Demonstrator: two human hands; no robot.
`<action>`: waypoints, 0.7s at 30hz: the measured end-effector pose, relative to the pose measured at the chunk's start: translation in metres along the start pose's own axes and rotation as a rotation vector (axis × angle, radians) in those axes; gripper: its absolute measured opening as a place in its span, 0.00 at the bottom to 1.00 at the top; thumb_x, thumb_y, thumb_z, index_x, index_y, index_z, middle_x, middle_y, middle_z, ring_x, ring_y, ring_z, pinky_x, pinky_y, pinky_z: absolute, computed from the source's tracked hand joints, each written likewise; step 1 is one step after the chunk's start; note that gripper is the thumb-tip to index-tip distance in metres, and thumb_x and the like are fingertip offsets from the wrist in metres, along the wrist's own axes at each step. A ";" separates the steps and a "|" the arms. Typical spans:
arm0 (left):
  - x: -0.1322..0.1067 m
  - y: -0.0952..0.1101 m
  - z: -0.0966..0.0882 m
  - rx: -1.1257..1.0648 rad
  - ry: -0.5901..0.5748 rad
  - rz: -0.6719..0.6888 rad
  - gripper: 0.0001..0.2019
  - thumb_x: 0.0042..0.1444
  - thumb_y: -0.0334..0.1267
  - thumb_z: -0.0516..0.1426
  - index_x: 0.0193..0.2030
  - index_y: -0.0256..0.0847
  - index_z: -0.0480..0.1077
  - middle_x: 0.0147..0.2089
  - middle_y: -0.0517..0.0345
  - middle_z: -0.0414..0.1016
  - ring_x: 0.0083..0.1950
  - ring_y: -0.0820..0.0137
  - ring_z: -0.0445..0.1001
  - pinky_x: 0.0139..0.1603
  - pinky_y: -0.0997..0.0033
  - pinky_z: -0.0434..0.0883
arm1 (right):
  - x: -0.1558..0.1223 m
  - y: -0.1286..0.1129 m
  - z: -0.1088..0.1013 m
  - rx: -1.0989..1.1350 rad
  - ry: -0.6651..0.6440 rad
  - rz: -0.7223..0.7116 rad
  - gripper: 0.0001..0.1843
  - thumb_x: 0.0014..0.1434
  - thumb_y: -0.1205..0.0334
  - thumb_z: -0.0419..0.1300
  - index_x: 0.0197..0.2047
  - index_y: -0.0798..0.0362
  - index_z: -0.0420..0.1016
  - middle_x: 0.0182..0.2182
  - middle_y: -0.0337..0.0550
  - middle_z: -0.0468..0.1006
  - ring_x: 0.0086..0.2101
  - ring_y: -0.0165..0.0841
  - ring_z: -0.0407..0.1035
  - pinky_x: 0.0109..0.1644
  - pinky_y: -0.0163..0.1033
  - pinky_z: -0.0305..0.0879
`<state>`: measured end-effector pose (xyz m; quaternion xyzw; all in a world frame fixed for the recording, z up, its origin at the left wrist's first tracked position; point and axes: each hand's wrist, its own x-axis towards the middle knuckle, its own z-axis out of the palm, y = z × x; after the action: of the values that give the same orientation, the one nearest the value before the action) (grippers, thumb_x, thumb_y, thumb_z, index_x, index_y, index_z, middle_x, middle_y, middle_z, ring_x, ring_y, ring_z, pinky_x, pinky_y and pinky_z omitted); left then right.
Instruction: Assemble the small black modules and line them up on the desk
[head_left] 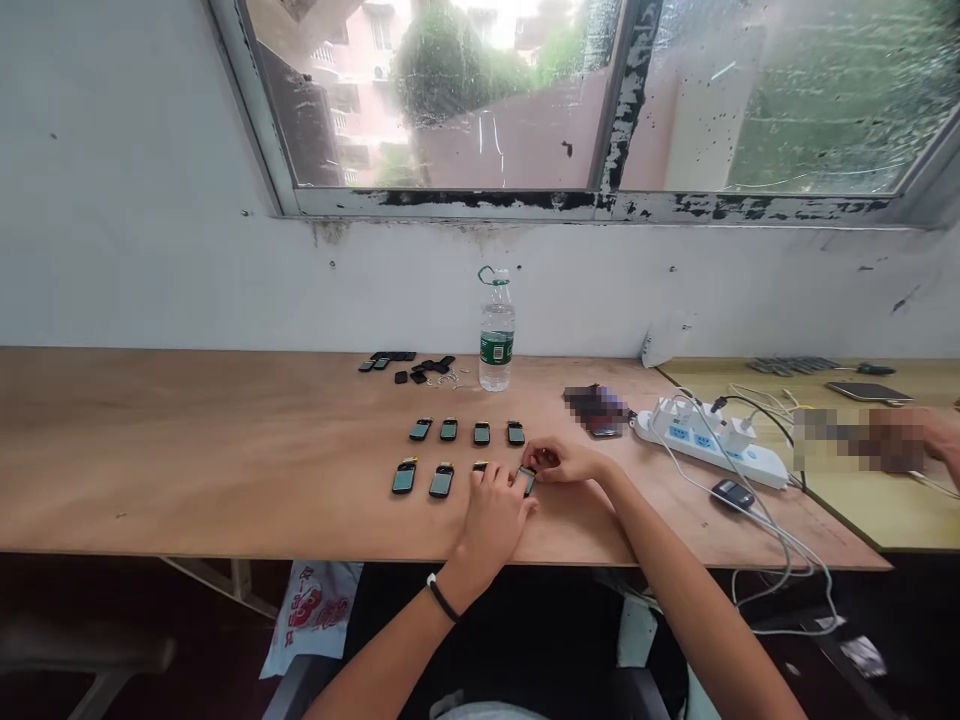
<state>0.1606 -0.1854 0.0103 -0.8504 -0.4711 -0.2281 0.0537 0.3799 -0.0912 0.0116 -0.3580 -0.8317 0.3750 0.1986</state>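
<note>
Small black devices with green-blue screens lie in two rows on the wooden table [187,450]. The far row [465,431] has several. The near row shows two at the left [422,479]; a third [481,466] peeks out above my left hand. My left hand [495,510] rests over the near row, fingers curled, touching a small device [528,481]. My right hand [559,462] pinches the same device from the right. A black band circles my left wrist.
A water bottle [496,335] stands behind the rows, with loose black parts [409,365] to its left. A white power strip [709,440] with cables lies at right. Another person's hand [911,435] is at the far right table.
</note>
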 end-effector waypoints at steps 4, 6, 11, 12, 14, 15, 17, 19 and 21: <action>0.000 0.003 0.008 -0.056 0.011 -0.060 0.03 0.65 0.37 0.63 0.44 0.44 0.76 0.45 0.52 0.78 0.53 0.56 0.71 0.51 0.53 0.65 | 0.000 -0.006 0.000 0.031 -0.006 -0.015 0.16 0.52 0.60 0.68 0.43 0.57 0.77 0.33 0.38 0.73 0.32 0.29 0.63 0.36 0.34 0.59; -0.003 0.002 0.010 -0.078 0.019 -0.077 0.02 0.65 0.35 0.62 0.44 0.44 0.76 0.46 0.53 0.79 0.53 0.57 0.71 0.50 0.53 0.64 | 0.000 -0.008 0.000 0.062 -0.023 -0.014 0.17 0.52 0.59 0.69 0.44 0.57 0.77 0.32 0.37 0.72 0.32 0.29 0.63 0.36 0.34 0.59; -0.011 0.001 0.011 -0.123 0.046 -0.074 0.04 0.67 0.34 0.60 0.45 0.46 0.76 0.48 0.53 0.79 0.53 0.58 0.71 0.49 0.55 0.64 | -0.001 -0.005 0.000 0.093 -0.063 0.019 0.19 0.50 0.58 0.71 0.43 0.56 0.75 0.30 0.35 0.68 0.30 0.27 0.60 0.32 0.33 0.56; -0.011 0.001 0.011 -0.134 0.047 -0.071 0.04 0.67 0.34 0.60 0.45 0.46 0.76 0.49 0.53 0.79 0.53 0.59 0.71 0.49 0.55 0.64 | -0.001 -0.004 0.000 0.092 -0.053 0.010 0.19 0.49 0.58 0.72 0.41 0.55 0.74 0.31 0.35 0.67 0.30 0.28 0.60 0.33 0.32 0.56; -0.011 0.001 0.012 -0.153 0.045 -0.071 0.03 0.67 0.34 0.60 0.44 0.45 0.76 0.49 0.53 0.79 0.53 0.59 0.71 0.50 0.55 0.64 | -0.002 -0.003 0.000 0.095 -0.023 -0.012 0.19 0.46 0.60 0.73 0.38 0.55 0.71 0.31 0.34 0.67 0.31 0.28 0.60 0.33 0.32 0.57; -0.011 0.000 0.012 -0.161 0.045 -0.072 0.03 0.67 0.34 0.60 0.44 0.45 0.77 0.48 0.54 0.79 0.53 0.59 0.71 0.50 0.55 0.64 | -0.002 -0.003 0.000 0.102 -0.013 -0.019 0.19 0.46 0.61 0.72 0.38 0.54 0.70 0.31 0.34 0.67 0.31 0.28 0.60 0.34 0.32 0.57; -0.011 0.000 0.011 -0.173 0.050 -0.077 0.02 0.66 0.34 0.61 0.43 0.45 0.77 0.48 0.55 0.79 0.52 0.60 0.71 0.50 0.56 0.64 | -0.002 -0.004 0.001 0.133 -0.016 -0.017 0.19 0.48 0.59 0.72 0.39 0.54 0.70 0.30 0.35 0.69 0.30 0.28 0.61 0.33 0.32 0.58; -0.011 0.001 0.011 -0.174 0.057 -0.082 0.02 0.66 0.34 0.62 0.43 0.45 0.77 0.47 0.56 0.79 0.52 0.61 0.71 0.50 0.56 0.63 | -0.002 -0.006 0.003 0.166 -0.027 -0.007 0.17 0.52 0.55 0.70 0.40 0.54 0.71 0.32 0.37 0.73 0.29 0.28 0.63 0.33 0.33 0.60; -0.011 0.001 0.010 -0.165 0.058 -0.088 0.02 0.65 0.35 0.63 0.44 0.44 0.77 0.46 0.56 0.79 0.52 0.61 0.71 0.50 0.56 0.63 | 0.000 -0.008 0.006 0.165 0.003 -0.026 0.16 0.56 0.53 0.69 0.39 0.55 0.74 0.33 0.40 0.76 0.29 0.29 0.65 0.33 0.34 0.62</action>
<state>0.1602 -0.1912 -0.0035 -0.8234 -0.4858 -0.2929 -0.0132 0.3732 -0.0976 0.0140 -0.3302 -0.8022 0.4394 0.2333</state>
